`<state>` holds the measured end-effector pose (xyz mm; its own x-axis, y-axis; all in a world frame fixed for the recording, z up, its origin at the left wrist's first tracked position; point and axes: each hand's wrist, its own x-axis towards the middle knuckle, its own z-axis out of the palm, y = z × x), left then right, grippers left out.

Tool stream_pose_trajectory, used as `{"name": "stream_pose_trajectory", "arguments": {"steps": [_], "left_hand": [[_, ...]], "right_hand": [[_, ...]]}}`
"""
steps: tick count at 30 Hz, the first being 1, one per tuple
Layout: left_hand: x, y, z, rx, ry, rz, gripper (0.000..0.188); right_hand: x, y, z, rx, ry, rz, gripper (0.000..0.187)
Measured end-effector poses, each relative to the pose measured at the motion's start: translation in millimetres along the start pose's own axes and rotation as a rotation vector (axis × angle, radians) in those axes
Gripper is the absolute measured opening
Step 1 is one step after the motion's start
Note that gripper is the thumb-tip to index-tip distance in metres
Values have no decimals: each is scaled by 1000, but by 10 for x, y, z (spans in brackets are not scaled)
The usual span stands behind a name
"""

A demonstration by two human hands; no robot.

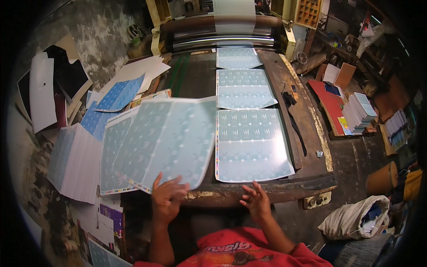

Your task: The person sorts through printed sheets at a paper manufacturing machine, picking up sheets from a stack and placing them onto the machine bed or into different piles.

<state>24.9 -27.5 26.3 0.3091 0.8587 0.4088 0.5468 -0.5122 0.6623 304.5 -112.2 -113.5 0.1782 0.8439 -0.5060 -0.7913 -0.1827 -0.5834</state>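
Note:
A large pale blue printed sheet (pixel 178 138), slightly blurred, lies slanted over a loose pile of similar sheets (pixel 111 164) on the left. My left hand (pixel 167 198) is at this sheet's near edge, its fingers smeared by motion; whether they grip the paper I cannot tell. My right hand (pixel 257 202) is open, fingers apart and holding nothing, just below the near edge of another printed sheet (pixel 253 149). That sheet lies flat on the machine's feed table, with two more printed sheets (pixel 244 84) in line behind it toward the rollers.
Metal rollers (pixel 222 41) cross the machine's far end. A dark strap (pixel 293 120) lies along the table's right side. A thick paper stack (pixel 78 164) stands at left, with boards (pixel 42 93) against the wall. Paper stacks (pixel 358 113) and a white sack (pixel 356 218) are on the right.

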Motion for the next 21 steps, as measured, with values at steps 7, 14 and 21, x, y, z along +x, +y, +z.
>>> {"name": "stream_pose_trajectory", "arguments": {"steps": [7,14,21], "left_hand": [[-3,365,285,-135,-507,251,24],[-165,164,508,-87,-200,-111,53],[-997,-448,991,-434,-373,-769,66]], "right_hand": [[-4,-175,-131,-38,-384,71,53],[-300,183,-568,-92,-128,185,44],[-871,343,-621,-125,-95,482,46]]}}
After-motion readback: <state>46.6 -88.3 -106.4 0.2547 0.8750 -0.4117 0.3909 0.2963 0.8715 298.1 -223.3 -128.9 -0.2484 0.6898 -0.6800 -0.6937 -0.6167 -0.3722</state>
